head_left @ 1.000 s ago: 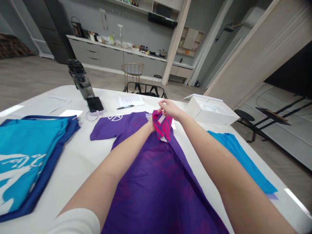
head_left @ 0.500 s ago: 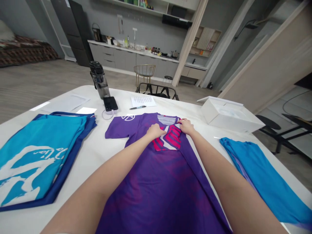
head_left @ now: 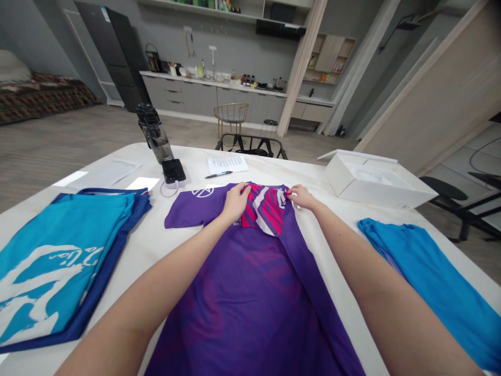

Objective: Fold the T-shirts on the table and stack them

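A purple T-shirt [head_left: 235,282] lies on the white table in front of me, collar end away from me. Its left sleeve, with a white emblem, points outward, while the right side is folded inward along its length. A red, pink and white patterned sleeve [head_left: 263,209] lies over the chest and covers most of the neckline. My left hand [head_left: 236,202] is closed, thumb and fingers pinching the sleeve's left upper corner. With the fingertips of my right hand [head_left: 301,197], I pinch the sleeve's upper right edge near the shoulder fold.
Folded blue shirts [head_left: 66,261] lie at left, and another blue garment [head_left: 434,282] at right. Farther back are a water bottle [head_left: 156,137], a phone [head_left: 174,171], a pen [head_left: 219,174], a printed sheet [head_left: 227,164] and an open white box [head_left: 376,180].
Both hands have moved slightly away from me, toward the collar. The patterned sleeve has been drawn up over the neckline, which was showing before, and more of its white print is visible.
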{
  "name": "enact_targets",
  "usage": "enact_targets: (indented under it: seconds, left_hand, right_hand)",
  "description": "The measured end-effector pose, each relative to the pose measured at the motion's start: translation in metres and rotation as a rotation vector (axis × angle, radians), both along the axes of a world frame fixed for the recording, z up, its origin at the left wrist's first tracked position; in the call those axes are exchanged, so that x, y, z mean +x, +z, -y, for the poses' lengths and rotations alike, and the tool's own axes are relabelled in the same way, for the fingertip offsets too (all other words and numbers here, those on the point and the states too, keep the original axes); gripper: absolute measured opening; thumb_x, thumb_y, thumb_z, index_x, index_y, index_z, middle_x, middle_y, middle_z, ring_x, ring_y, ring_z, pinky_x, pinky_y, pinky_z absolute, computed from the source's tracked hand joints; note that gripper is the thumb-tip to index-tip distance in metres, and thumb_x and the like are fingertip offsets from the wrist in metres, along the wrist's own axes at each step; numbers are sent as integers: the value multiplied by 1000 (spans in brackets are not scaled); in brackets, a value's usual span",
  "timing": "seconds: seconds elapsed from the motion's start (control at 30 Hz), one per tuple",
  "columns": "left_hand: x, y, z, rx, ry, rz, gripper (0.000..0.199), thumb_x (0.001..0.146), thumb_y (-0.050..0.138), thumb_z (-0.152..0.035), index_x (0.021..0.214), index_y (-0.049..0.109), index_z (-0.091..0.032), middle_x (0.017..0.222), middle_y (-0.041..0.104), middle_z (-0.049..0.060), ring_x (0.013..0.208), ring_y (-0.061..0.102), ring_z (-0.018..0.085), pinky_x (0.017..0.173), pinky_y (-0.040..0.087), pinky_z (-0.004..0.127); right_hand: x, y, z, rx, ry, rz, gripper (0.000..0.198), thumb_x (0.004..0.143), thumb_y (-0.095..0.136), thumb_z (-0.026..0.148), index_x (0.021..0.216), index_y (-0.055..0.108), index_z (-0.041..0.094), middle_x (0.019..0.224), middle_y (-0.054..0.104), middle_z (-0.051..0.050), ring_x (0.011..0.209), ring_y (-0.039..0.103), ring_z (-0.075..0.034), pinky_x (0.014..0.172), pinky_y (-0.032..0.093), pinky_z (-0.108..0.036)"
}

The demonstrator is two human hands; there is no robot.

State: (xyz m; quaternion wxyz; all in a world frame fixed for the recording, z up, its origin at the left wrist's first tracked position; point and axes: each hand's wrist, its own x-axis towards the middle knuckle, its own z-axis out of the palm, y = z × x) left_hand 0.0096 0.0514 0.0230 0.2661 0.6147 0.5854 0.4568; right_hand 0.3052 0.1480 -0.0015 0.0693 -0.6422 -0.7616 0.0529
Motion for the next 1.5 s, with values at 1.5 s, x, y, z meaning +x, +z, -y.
enact_targets:
  seconds: [1.5]
  left_hand:
    - [66,-32,159,421,-724,-983,31,101,43,-19,116,70,-21,119,64,10,109,56,23,90,47,35]
  right_hand:
    - [-6,15,424,-39,-74,-41,19,97,63,39,105,69,23,103,70,-6,101,62,-24,85,40,-36]
